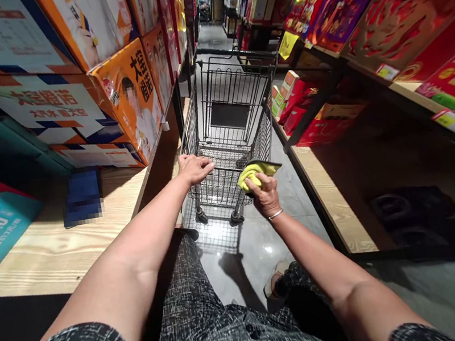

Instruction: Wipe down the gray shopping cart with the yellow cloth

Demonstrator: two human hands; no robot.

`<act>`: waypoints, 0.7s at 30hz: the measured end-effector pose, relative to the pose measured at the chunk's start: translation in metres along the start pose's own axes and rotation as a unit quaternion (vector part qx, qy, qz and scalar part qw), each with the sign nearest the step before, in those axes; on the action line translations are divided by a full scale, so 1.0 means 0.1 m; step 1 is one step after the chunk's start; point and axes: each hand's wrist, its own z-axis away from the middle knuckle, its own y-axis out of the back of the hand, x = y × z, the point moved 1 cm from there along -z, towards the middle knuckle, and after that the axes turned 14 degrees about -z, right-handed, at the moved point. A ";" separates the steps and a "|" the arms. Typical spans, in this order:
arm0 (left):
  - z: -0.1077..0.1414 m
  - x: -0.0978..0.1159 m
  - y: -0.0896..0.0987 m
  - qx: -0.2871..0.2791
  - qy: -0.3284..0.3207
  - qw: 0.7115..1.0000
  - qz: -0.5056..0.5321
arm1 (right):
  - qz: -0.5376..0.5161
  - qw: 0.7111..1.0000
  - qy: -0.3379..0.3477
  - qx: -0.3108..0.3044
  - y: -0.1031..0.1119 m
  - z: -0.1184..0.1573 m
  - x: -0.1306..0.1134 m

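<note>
A black wire shopping cart (pixel 230 115) stands in the aisle in front of me, its basket showing only bare wire mesh. My left hand (pixel 195 168) rests at the near left corner of the cart's rim, palm down, with its fingers loosely bent over the edge. At the near right corner, my right hand (pixel 263 191) grips a bunched yellow cloth (pixel 259 173) with a dark edge. The cloth lies against the cart's rim there. A bracelet circles my right wrist.
On the left, a wooden shelf (pixel 102 225) carries orange drink cartons (pixel 130 102) and a dark blue item (pixel 83 196). Red gift boxes (pixel 419 19) fill the right shelves. Tiled floor (pixel 306 204) runs between. A shoe (pixel 276 279) shows below.
</note>
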 end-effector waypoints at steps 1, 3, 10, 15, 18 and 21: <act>-0.01 0.00 0.00 -0.002 0.001 1.000 -0.004 | -0.003 0.999 -0.010 -0.034 -0.18 0.05 0.00; -0.02 -0.01 0.01 -0.011 0.003 1.000 -0.010 | -0.013 0.993 -0.025 -0.118 -0.51 0.16 0.00; -0.01 0.13 0.07 -0.039 0.018 0.999 -0.025 | -0.055 0.978 -0.012 -0.200 -0.82 0.56 0.21; -0.03 0.62 0.12 -0.062 -0.061 0.996 0.014 | -0.101 0.994 -0.016 -0.034 -0.18 0.42 0.51; -0.10 0.95 0.17 -0.087 -0.102 0.990 0.042 | -0.130 0.983 -0.033 0.127 0.24 0.24 0.62; -0.14 1.22 0.19 -0.102 -0.103 0.988 0.057 | -0.161 0.963 -0.065 0.205 0.34 0.09 0.60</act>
